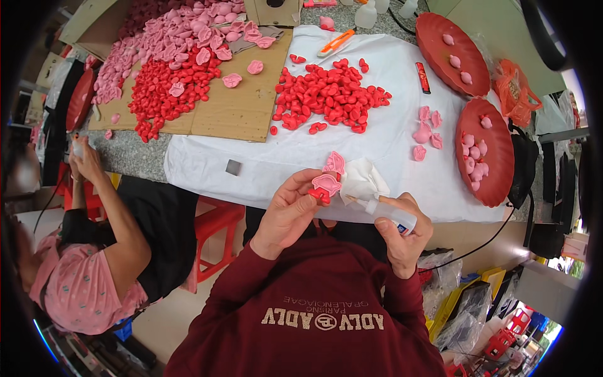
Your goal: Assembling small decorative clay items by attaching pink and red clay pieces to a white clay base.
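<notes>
Near the front edge of the white cloth (207, 151), my left hand (286, 217) pinches a small moulded toy part (326, 183), red with pink ear-like pieces on it. My right hand (405, 245) is wrapped round a small white squeeze bottle (397, 217). The bottle lies tilted, its thin nozzle pointing left toward the toy part, a short gap between them. A crumpled white tissue (364, 179) lies just beyond the nozzle. Farther off is a heap of glossy red pieces (330, 94). Several pink pieces (423, 133) lie to the right on the cloth.
Red scalloped trays (465, 119) with pink parts stand at the right. Cardboard (232, 113) at the left bears pink (169, 47) and red heaps. An orange cutter (336, 44), a red tube (422, 78) and a dark square block (233, 167) lie about. A co-worker (94, 270) sits left.
</notes>
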Demonstrator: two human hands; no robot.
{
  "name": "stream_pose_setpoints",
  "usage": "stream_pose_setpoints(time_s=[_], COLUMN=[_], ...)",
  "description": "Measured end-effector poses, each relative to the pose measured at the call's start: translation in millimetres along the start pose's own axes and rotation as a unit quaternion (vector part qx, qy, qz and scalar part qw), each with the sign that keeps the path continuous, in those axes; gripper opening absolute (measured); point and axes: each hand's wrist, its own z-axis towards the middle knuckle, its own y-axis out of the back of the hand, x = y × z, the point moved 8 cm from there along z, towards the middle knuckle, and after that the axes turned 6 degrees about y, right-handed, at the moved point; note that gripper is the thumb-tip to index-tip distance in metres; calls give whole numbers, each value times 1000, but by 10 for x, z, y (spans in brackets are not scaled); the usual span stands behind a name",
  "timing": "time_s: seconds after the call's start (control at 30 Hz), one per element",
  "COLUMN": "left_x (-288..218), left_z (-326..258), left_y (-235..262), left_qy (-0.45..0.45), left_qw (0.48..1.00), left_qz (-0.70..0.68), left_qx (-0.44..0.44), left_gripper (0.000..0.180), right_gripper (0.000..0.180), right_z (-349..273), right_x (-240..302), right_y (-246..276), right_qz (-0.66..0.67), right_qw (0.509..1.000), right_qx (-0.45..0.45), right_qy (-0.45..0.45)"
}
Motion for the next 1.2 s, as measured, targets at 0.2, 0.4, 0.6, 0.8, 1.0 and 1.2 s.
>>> stream_pose_setpoints(time_s=[0.2, 0.4, 0.6, 0.8, 1.0, 1.2], left_x=[2, -7, 11, 20, 18, 23], left_z=[-3, -2, 4, -6, 7, 11], left_y=[-3, -3, -23, -22, -57, -83], left_qy=[0, 2, 0, 4, 3, 9], left_qw=[1000, 1000, 1000, 1000, 1000, 1000], left_qz=[-4, -11, -1, 8, 3, 12], left_qx=[7, -3, 18, 5, -5, 8], left_gripper=[40, 40, 40, 39, 35, 36], right_gripper=[32, 33, 33, 32, 33, 34], right_z=[23, 4, 8, 24, 12, 15], right_x=[83, 86, 83, 101, 88, 71], right_y=[-56, -54, -72, -130, -99, -84], right_qz=[-11, -3, 52, 30, 41, 39], right_qw=[1000, 1000, 999, 999, 999, 999], right_qx=[14, 12, -14, 13, 3, 0], right_qy=[22, 22, 3, 1, -1, -15])
